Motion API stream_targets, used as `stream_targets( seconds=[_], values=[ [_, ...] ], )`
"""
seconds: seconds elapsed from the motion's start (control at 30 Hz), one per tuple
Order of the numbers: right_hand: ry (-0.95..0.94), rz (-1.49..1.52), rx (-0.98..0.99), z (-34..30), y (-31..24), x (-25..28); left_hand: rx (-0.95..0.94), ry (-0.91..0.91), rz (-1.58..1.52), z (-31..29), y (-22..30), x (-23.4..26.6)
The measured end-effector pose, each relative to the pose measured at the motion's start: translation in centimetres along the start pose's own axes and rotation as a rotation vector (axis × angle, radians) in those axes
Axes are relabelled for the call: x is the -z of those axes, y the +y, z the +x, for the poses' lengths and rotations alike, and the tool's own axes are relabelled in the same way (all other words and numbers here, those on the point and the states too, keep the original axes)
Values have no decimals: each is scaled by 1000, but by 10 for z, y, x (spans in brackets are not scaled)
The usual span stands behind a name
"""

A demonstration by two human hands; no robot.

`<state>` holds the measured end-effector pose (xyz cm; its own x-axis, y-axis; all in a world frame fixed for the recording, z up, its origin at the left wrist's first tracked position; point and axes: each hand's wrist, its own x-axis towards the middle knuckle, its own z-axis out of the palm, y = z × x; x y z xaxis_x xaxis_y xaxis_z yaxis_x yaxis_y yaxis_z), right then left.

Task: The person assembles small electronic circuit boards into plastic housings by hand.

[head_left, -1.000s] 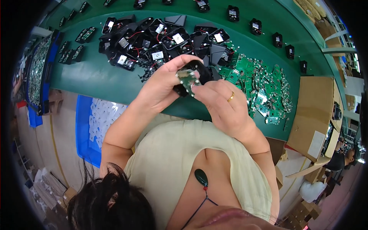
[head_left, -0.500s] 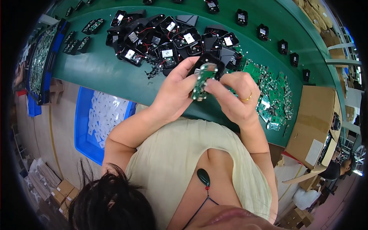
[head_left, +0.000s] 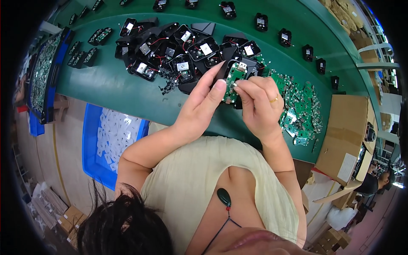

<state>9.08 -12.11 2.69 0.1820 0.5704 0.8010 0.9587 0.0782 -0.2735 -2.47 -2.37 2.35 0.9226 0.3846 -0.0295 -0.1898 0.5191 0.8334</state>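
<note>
My left hand (head_left: 203, 104) is closed round a black plastic case (head_left: 228, 67), its thumb at the edge of a green circuit board (head_left: 236, 77). The board lies tilted over the case, and hides much of it. Against the face of the board, my right hand (head_left: 262, 100) pinches with thumb and forefinger; a small whitish bit shows at its fingertips, too small to name. Just beyond both hands rises a heap of open black cases (head_left: 206, 49) with red wires and silver-white blocks inside. Right of my right hand spreads a pile of loose green circuit boards (head_left: 301, 108).
Small black parts (head_left: 169, 80) lie before the heap. Black cases (head_left: 285, 37) stand in a row along the far green surface. A blue bin (head_left: 91, 148) of white pieces stands below left, a board-filled rack (head_left: 44, 74) at far left, a cardboard box (head_left: 342, 131) at right.
The circuit board has turned more upright, its metal connector now showing at the top. My right fingers have shifted to a pinch at the board's face. The whole view has shifted slightly.
</note>
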Motion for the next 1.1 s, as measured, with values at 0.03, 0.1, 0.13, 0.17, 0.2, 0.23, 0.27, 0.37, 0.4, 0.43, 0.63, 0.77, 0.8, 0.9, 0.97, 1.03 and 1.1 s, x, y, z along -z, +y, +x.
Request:
stream_targets(
  seconds=[0.03, 0.1, 0.13, 0.17, 0.2, 0.23, 0.27, 0.37, 0.4, 0.43, 0.63, 0.77, 0.8, 0.9, 0.97, 1.03, 1.1],
  values=[
    [1, -1, 1, 0, 0, -1, -1, -2, 1, -1, -1, 0],
    [-25, -16, -4, 1, 0, 0, -22, -11, 14, -1, -1, 0],
    [-23, -18, -4, 0, -1, 0, -23, -14, 15, -2, -1, -1],
    [-60, -5, 5, 0, 0, 1, -15, 8, 0, -2, -1, -2],
    [-96, 10, 12, 1, 0, 2, -6, 30, -14, -1, 0, -2],
    [-92, 7, 14, 1, 0, 1, -7, 25, -11, -1, -1, -1],
    [-92, -15, 21, 1, -1, 2, -17, 19, 23, -1, -2, 0],
    [-109, -40, 45, 6, -1, 6, -91, -16, 217, 0, 2, -1],
    [-134, -40, 58, 9, -2, 10, -157, -38, 371, 1, 4, -3],
    [-133, -36, 65, 6, -4, 7, -223, -14, 267, -1, 1, -5],
    [104, 340, -402, -10, -4, -9, -150, 212, 132, 14, -11, 12],
    [66, 819, -544, -22, -6, -24, -231, 228, 252, 17, -15, 12],
    [69, 812, -506, -20, -6, -25, -273, 222, 285, 16, -15, 6],
    [99, 865, -429, -16, -3, -18, -305, 218, 312, 16, -10, -8],
    [130, 788, -375, -10, -5, -20, -499, 124, 517, 26, -23, 35],
    [79, 687, -375, -3, -1, -14, -320, 271, 290, 21, -1, -18],
    [87, 686, -322, 8, 0, -18, -428, 263, 321, 22, 5, -9]
  ],
)
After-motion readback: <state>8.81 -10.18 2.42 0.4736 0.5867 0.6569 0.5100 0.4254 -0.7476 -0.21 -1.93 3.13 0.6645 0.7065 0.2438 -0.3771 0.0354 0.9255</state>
